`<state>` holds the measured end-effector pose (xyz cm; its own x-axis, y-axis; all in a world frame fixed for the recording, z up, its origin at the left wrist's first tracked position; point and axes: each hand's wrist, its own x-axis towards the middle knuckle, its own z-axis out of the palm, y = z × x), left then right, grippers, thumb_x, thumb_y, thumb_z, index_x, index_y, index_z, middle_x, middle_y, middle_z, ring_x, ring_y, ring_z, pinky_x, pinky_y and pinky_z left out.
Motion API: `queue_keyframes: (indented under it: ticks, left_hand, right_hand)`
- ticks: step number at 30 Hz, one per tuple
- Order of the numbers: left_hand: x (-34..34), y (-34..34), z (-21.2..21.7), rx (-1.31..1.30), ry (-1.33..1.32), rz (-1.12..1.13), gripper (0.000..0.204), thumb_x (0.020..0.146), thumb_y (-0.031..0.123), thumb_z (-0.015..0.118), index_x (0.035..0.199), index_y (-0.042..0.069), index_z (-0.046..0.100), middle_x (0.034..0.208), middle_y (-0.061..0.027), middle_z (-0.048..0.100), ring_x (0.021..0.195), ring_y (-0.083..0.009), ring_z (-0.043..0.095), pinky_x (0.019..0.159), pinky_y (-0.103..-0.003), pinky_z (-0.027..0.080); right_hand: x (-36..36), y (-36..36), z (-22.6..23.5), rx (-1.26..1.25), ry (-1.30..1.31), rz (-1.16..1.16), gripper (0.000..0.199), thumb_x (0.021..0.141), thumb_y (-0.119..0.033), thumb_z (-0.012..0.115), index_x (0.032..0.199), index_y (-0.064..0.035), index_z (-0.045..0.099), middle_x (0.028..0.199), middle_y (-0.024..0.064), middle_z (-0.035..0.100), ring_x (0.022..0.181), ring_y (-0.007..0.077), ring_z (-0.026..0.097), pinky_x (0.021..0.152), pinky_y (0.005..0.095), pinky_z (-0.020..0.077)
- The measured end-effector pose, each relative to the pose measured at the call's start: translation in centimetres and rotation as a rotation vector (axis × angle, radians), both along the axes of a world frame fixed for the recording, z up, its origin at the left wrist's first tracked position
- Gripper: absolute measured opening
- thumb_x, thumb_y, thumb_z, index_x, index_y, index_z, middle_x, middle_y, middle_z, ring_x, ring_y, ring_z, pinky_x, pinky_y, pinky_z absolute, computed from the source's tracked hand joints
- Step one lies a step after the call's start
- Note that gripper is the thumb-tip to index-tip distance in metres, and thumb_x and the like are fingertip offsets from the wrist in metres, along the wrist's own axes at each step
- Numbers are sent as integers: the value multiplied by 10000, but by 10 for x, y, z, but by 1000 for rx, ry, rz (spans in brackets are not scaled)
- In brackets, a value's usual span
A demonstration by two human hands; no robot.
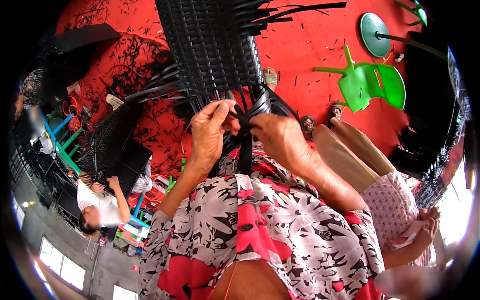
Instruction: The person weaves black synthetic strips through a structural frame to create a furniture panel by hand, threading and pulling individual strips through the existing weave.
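Note:
A black woven panel [207, 47] of flat plastic strips stretches away in front of me, with loose strip ends sticking out at both sides. Close to its near edge, my left hand [212, 131] pinches a black strip between thumb and fingers. Just right of it, my right hand [280, 136] is closed on the black strips [243, 119] where they cross at the panel's edge. Its fingertips are partly hidden behind the hand. One flat black strip [245, 155] hangs down between my wrists over my flowered clothing.
A green plastic chair [361, 86] lies at the right, near a round dark-green base [374, 35]. A person in beige trousers [350, 150] stands close on my right. Another person in white [102, 205] works at left by black woven pieces. Strip scraps litter the red floor [295, 50].

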<state>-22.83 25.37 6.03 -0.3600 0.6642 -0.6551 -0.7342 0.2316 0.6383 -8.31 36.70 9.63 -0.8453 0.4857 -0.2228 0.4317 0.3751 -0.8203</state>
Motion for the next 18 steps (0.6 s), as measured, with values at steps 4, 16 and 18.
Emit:
queue_keyframes:
  ticks: [4, 16, 18]
  left_hand:
    - [8, 7, -32, 13, 1243, -342, 121, 864, 27, 591, 974, 11, 641, 1129, -107, 542, 1028, -226, 541, 882, -328, 450]
    - [12, 22, -51, -129, 1714, -873, 264, 734, 99, 653, 991, 40, 636, 1467, -153, 268, 1308, -412, 232, 1034, -570, 211]
    - [16, 23, -53, -219, 1729, -928, 285, 750, 117, 650, 1025, 48, 623, 1475, -151, 253, 1311, -418, 224, 1037, -585, 189]
  right_hand:
    - [8, 22, -19, 235, -123, -154, 72, 825, -116, 567, 819, -45, 561, 700, 157, 577, 631, 353, 602, 543, 446, 482]
    - [-37, 55, -7, 403, -485, 270, 134, 722, -85, 559, 653, 17, 611, 629, 231, 586, 635, 388, 620, 589, 472, 493]
    - [-42, 57, -8, 421, -477, 318, 120, 717, -79, 564, 662, 7, 627, 647, 220, 600, 645, 364, 632, 574, 451, 501]
